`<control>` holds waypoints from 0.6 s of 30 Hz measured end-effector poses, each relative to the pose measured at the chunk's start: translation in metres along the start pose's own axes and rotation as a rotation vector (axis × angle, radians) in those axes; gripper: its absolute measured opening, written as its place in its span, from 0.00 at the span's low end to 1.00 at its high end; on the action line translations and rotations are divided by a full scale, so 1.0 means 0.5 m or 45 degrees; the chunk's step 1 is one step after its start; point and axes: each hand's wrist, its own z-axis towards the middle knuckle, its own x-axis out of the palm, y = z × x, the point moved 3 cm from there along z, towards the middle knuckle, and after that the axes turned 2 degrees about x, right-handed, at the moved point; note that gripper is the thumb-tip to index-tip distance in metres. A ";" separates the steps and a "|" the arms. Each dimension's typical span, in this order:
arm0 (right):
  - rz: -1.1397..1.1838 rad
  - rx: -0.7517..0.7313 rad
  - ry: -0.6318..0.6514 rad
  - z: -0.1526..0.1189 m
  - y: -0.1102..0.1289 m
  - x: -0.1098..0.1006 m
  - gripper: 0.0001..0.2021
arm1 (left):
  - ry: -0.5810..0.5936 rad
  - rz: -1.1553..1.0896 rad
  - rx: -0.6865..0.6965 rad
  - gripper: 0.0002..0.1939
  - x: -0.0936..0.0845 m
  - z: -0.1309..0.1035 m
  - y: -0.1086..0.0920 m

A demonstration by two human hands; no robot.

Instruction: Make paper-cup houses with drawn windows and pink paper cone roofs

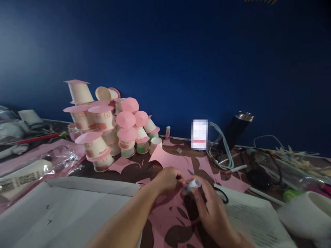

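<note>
In the middle of the table, my left hand (168, 179) is closed in a pinch, its fingertips on what looks like a small piece of pink paper, mostly hidden. Close beside it, my right hand (207, 199) grips a glue stick (193, 185), a short white and blue tube tilted toward the left hand. Scissors show partly near the right hand: a dark loop handle (224, 195) to its right and a blade tip beyond the fingers. Pink paper with curved cut-outs (161, 220) lies below both hands, and another pink sheet (168, 160) lies just beyond them.
Stacked paper cups (100, 148) with pink paper roofs stand at the back left. A white box lid (90, 210) lies at left front, a printed sheet (253, 217) at right. Farther right are a black bottle (234, 132), cables and a white cup (305, 213). A lit screen (199, 134) leans behind.
</note>
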 end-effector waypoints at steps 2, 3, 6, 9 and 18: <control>-0.034 -0.052 0.049 0.001 0.000 0.008 0.14 | -0.004 0.059 0.031 0.07 -0.001 0.001 -0.003; -0.059 -0.067 0.048 0.002 -0.001 0.010 0.14 | -0.004 0.081 0.043 0.07 -0.001 0.002 -0.005; -0.091 -0.034 -0.039 0.002 -0.003 0.004 0.15 | -0.002 0.122 0.060 0.08 -0.002 0.000 -0.008; -0.040 0.024 -0.082 0.000 -0.002 -0.004 0.15 | -0.004 0.140 0.062 0.09 -0.002 -0.003 -0.007; -0.046 0.006 -0.026 0.003 0.000 0.001 0.16 | 0.009 0.154 0.078 0.10 -0.003 -0.003 -0.007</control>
